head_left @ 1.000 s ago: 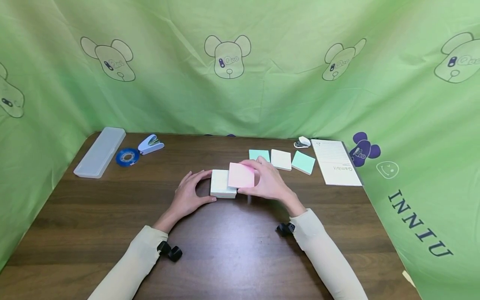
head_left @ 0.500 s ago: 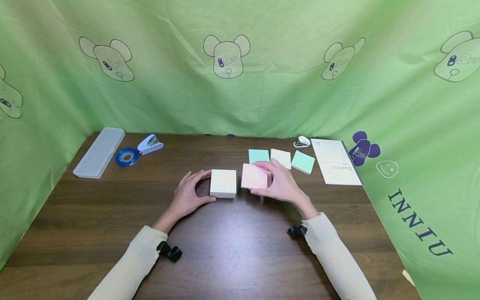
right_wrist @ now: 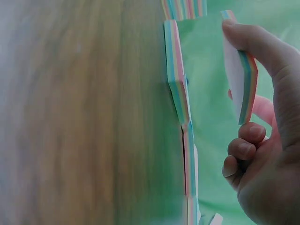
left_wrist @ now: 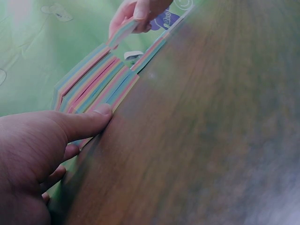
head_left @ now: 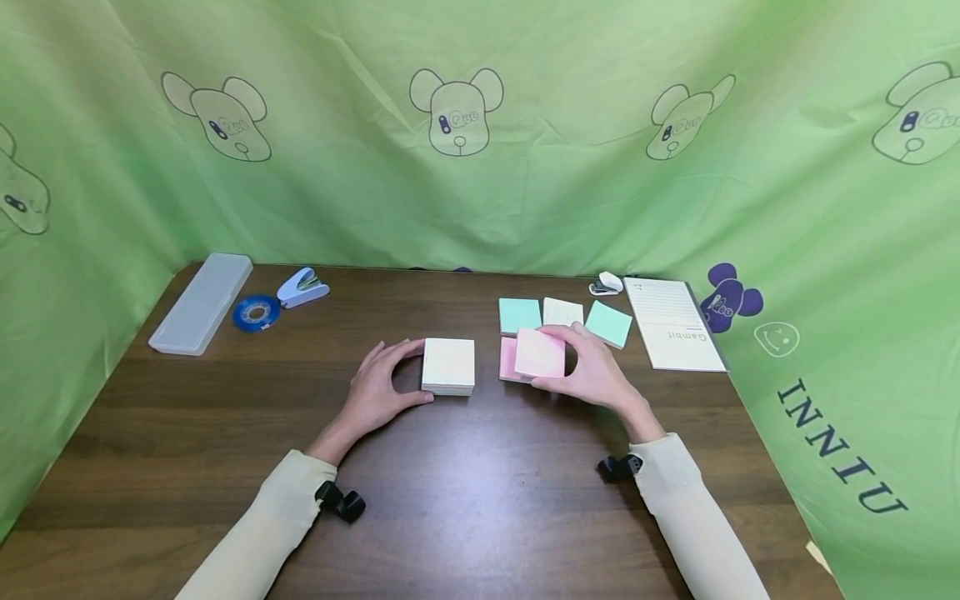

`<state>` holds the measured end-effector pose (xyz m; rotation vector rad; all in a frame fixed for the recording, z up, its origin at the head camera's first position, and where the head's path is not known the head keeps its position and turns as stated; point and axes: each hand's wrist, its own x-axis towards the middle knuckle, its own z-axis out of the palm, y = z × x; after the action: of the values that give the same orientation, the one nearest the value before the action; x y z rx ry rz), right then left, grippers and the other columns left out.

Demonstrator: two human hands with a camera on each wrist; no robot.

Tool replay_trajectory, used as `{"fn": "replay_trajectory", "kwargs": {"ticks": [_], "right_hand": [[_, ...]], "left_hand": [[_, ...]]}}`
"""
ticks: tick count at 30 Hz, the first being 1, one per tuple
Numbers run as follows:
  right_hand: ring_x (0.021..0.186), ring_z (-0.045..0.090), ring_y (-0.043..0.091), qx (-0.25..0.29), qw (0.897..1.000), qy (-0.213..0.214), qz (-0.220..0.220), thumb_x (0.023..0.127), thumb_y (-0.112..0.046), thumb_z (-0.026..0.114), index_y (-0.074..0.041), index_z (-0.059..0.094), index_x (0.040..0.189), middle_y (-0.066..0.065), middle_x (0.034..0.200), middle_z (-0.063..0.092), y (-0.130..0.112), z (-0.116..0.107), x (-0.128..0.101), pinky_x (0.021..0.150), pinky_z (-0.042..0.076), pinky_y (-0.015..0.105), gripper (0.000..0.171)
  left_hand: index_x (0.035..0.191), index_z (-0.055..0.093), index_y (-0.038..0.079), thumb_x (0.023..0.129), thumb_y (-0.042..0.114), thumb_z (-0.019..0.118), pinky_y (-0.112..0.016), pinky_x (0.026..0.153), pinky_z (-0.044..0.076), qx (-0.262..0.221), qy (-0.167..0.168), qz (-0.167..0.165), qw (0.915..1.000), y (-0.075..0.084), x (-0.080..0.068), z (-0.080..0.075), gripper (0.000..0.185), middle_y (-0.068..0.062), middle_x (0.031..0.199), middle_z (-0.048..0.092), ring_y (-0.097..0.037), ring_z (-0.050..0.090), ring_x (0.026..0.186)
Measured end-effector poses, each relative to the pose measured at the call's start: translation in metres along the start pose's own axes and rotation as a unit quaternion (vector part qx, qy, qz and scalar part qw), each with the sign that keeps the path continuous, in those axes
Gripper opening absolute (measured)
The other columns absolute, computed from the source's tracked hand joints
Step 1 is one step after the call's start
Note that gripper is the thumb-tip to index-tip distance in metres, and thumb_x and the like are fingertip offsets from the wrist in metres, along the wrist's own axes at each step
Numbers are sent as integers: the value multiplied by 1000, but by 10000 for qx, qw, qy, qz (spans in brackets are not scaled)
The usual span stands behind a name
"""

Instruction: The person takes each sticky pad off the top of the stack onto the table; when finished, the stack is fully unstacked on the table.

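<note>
My left hand (head_left: 378, 387) holds a stack of white-topped sticky note pads (head_left: 448, 365) on the table, thumb at the near side and fingers at the far side. Striped edges of the stack (left_wrist: 98, 84) show in the left wrist view. My right hand (head_left: 588, 371) pinches a pink-topped sticky note pad (head_left: 542, 353) by its right end. In the right wrist view this held pad (right_wrist: 248, 86) hangs clear of the table. Partly beneath it in the head view, another pink pad (head_left: 507, 360) lies to the right of the stack.
Behind lie a teal pad (head_left: 519, 315), a white pad (head_left: 562, 311) and another teal pad (head_left: 609, 323). A white stapler (head_left: 606, 284) and a notepad (head_left: 673, 325) are at back right. At back left are a clear case (head_left: 201, 304), blue tape (head_left: 257, 313) and a blue stapler (head_left: 302, 288).
My right hand has moved right with the pink-topped pad, away from the stack, whose white top is now uncovered. The pink pad on the table has come into view. My left hand stays put.
</note>
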<state>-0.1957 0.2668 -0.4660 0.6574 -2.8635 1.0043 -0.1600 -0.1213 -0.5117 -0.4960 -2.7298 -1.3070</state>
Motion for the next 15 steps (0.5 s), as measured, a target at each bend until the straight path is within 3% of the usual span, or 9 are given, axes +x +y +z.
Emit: {"fn": "replay_trajectory", "kwargs": {"ticks": [8,15], "right_hand": [[109,61,22,196,9998,-23,90,76,-34,103,-16,69,148,8,129,68,25,-9,-7,95,53,45,81],[109,60,24,77,9998,-142,63,76,-31,103,-11,68,148,11,128,69,40,-13,-11,96,52,45,82]], "left_hand": [[159,60,10,79,19,103,-52,139,18,-2,2,7,10000,0,0,1,91,-11,149,71,-39,50,155],[158,60,9,79,19,103,-53,139,19,-22,32,53,10000,0,0,1,91,-11,148,72,-40,50,155]]}}
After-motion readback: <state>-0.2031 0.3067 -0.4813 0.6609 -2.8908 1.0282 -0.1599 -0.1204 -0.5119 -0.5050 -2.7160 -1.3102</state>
